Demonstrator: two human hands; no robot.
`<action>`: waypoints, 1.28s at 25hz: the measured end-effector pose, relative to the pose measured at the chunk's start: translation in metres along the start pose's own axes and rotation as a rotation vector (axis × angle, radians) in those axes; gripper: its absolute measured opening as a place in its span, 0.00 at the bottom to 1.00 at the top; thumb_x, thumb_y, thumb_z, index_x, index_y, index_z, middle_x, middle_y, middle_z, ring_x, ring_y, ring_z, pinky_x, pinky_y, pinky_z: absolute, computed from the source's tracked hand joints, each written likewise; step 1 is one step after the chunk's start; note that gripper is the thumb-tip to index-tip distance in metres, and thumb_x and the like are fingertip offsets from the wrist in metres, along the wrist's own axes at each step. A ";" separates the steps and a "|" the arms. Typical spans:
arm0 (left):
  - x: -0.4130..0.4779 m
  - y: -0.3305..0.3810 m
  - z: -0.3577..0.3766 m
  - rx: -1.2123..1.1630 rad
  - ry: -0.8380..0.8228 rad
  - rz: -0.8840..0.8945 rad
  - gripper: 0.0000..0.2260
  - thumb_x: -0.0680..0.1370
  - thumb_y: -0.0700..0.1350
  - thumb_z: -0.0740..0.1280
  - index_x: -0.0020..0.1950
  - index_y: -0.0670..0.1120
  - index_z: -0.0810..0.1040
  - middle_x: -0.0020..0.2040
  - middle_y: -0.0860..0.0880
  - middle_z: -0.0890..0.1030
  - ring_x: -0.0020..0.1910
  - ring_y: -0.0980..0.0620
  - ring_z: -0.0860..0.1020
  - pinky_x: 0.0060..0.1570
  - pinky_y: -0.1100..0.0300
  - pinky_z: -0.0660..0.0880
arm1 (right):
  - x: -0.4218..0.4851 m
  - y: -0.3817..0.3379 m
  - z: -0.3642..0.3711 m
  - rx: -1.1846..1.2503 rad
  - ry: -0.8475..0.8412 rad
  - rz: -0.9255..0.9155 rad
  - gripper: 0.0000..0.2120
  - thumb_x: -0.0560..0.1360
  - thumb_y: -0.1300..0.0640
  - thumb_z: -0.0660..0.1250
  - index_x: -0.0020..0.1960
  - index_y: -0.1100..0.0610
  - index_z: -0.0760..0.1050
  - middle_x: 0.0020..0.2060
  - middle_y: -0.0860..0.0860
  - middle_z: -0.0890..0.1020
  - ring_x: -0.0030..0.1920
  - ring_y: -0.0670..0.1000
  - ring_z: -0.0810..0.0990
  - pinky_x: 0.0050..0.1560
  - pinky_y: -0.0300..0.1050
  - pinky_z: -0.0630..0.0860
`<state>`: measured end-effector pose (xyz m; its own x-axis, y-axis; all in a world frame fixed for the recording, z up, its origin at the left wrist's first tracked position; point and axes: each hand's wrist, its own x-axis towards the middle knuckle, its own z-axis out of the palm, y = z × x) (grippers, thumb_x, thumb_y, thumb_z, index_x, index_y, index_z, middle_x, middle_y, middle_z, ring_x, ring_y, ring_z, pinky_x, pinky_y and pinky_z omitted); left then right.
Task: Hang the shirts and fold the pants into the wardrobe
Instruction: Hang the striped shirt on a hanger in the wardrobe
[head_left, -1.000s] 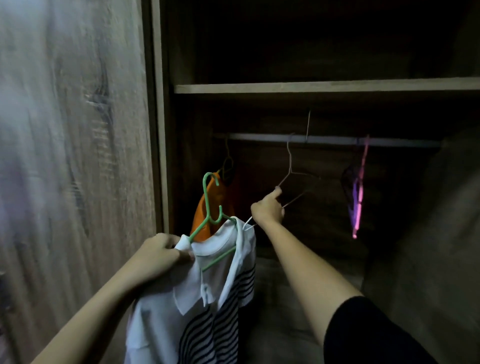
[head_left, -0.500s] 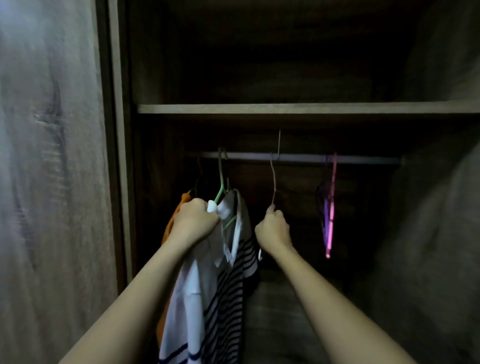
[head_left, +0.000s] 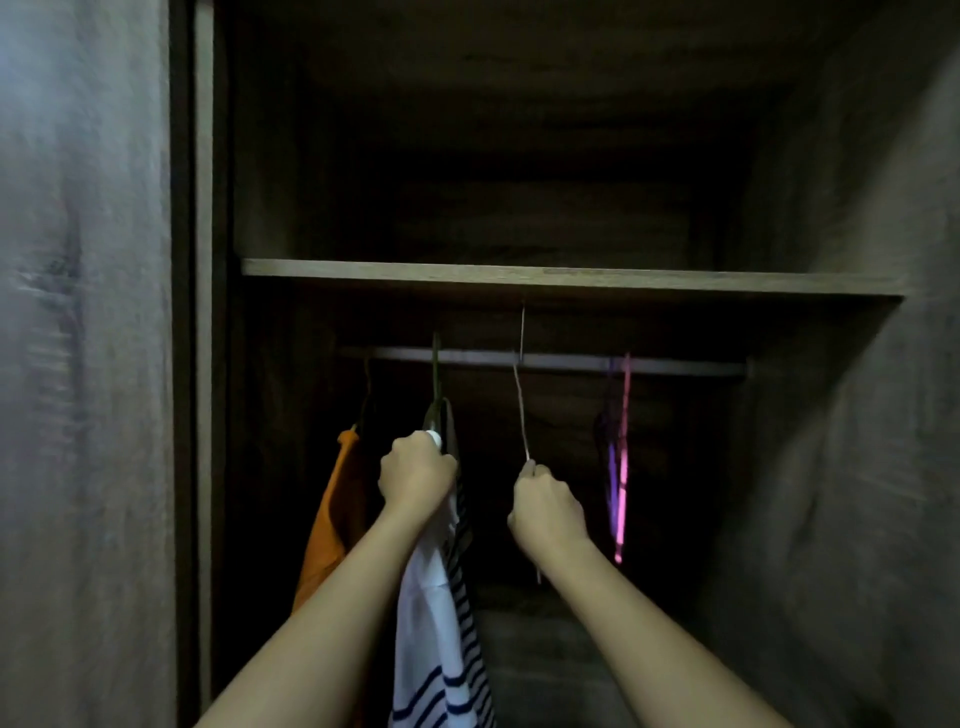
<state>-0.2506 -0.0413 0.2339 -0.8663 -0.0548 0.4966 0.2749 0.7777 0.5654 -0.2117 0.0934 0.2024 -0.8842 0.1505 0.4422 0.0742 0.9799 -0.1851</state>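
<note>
Hanging looks nearly done for one shirt, judging by how things lie. Wardrobe (head_left: 857, 208) stands open and dim inside, and the rail (head_left: 571, 362) runs above both hands. Striped shirt (head_left: 436, 623) drapes down from the left hand (head_left: 415, 475), which is clenched round its collar and the neck of a green hanger (head_left: 435, 374). The hook rises straight above that hand to the rail, but in the gloom I cannot tell whether it is seated. Orange garment (head_left: 337, 519) hangs just left of the left hand, already on the rail. Right hand (head_left: 545, 506) pinches the wire of a pale bare hanger (head_left: 521, 410), whose hook sits at the rail directly above it. Pink hanger (head_left: 625, 441) dangles just right of the right hand, with something dark purple beside it that I cannot make out. Probably left to do: let go, hang any other shirts, fold all the pants. No pants in view. The shirt's hem and the wardrobe floor are cut off.
</note>
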 end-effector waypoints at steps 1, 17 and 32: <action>-0.002 0.003 0.003 -0.009 0.016 -0.020 0.04 0.73 0.41 0.61 0.43 0.45 0.75 0.48 0.41 0.78 0.53 0.36 0.76 0.45 0.53 0.72 | -0.001 0.000 -0.002 0.000 0.000 -0.005 0.28 0.76 0.60 0.62 0.72 0.67 0.57 0.62 0.59 0.72 0.61 0.58 0.76 0.54 0.48 0.75; -0.009 0.002 0.010 -0.127 -0.186 -0.290 0.23 0.78 0.40 0.59 0.72 0.41 0.59 0.66 0.37 0.69 0.65 0.37 0.69 0.60 0.49 0.70 | -0.013 -0.004 -0.017 -0.011 0.036 0.122 0.15 0.77 0.63 0.59 0.63 0.63 0.71 0.56 0.59 0.78 0.57 0.59 0.78 0.46 0.48 0.75; -0.044 -0.010 0.008 -0.127 -0.164 -0.178 0.27 0.81 0.48 0.58 0.75 0.38 0.54 0.67 0.37 0.70 0.65 0.38 0.71 0.60 0.51 0.69 | -0.022 0.001 -0.030 0.104 0.084 0.134 0.19 0.80 0.49 0.56 0.56 0.64 0.76 0.50 0.59 0.80 0.52 0.60 0.79 0.40 0.44 0.69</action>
<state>-0.2180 -0.0416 0.2011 -0.9586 -0.0734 0.2750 0.1537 0.6797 0.7172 -0.1783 0.0955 0.2191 -0.8275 0.2935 0.4786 0.1368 0.9322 -0.3351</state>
